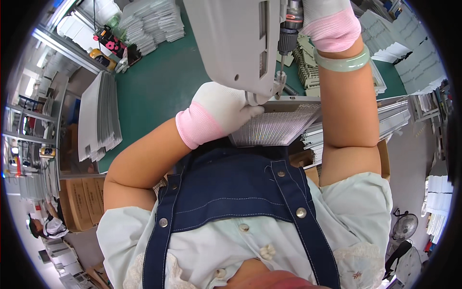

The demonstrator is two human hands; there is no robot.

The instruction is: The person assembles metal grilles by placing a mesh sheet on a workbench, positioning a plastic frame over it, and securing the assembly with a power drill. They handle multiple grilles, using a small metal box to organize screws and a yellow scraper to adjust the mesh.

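My left hand (219,108), in a white glove with a pink cuff, is closed at the upper edge of a silver ribbed panel (276,126). Its thumb lies along that edge, and the machine's body hides some of its fingers. Just right of them, a drill chuck (288,41) points down with a thin bit toward a small metal fitting (279,83). The large light-grey drilling machine (231,43) stands over the bench. My right hand (331,24), gloved alike, reaches up beside the chuck; the picture's top edge cuts off its fingers.
Flat silver panels (101,113) stand upright on the green bench (149,91) at left. White stacked pieces (151,24) lie farther back, near a dark flowered bottle (109,41). Beige parts (308,65) are piled behind the bit. Cardboard boxes (82,202) sit below left; a fan (404,224) stands at right.
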